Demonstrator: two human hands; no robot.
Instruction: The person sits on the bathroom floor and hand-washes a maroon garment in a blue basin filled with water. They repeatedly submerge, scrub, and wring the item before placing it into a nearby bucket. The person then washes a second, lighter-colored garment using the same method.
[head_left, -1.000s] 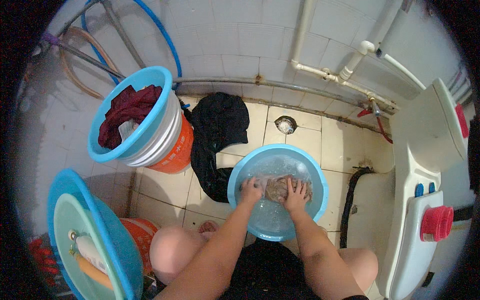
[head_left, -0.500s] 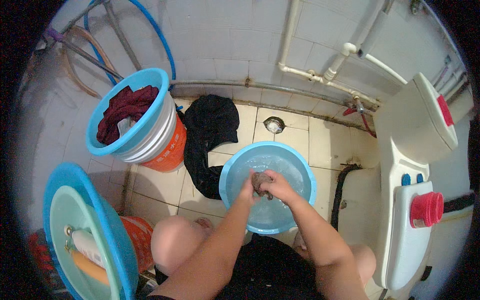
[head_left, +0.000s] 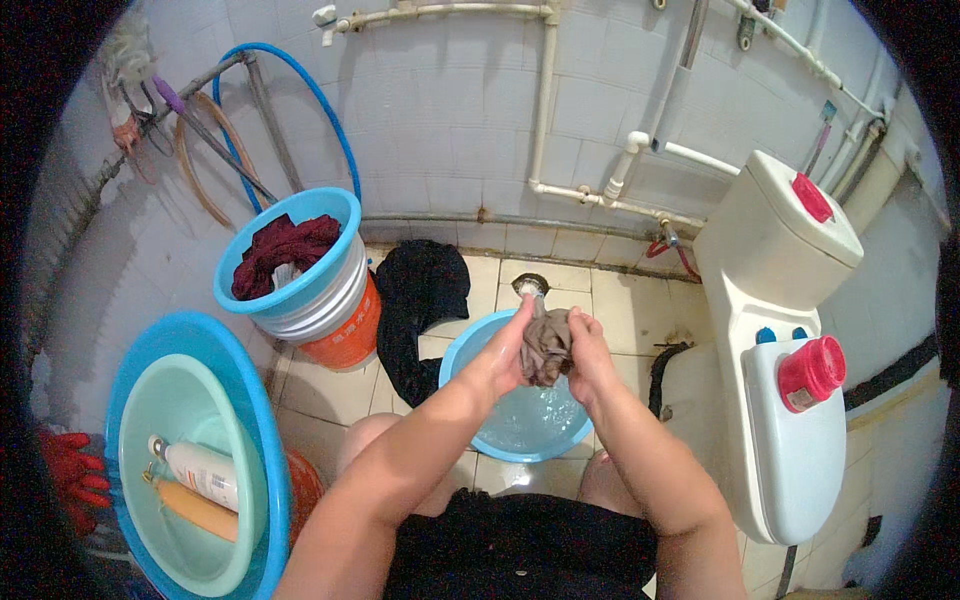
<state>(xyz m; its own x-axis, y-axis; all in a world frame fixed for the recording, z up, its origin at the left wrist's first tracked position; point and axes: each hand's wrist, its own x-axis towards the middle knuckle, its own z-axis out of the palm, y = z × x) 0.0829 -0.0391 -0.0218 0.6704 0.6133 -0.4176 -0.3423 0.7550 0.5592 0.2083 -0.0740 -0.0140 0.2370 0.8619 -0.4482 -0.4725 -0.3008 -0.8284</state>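
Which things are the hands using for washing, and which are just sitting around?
In use: left hand, right hand, wet grey-brown cloth, blue basin of water.

Lying about: black garment, dark red clothes in stacked buckets, bottles in green tub, toilet.

A wet, grey-brown cloth (head_left: pixel 546 345) hung bunched and upright, squeezed above the water-filled blue basin (head_left: pixel 480 440).

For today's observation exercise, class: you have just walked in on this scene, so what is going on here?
A person crouches on a tiled floor and squeezes a wet brownish cloth between the left hand and the right hand, above a blue basin of water. A black garment lies beside the basin. A blue tub holding dark red laundry stands to the left.
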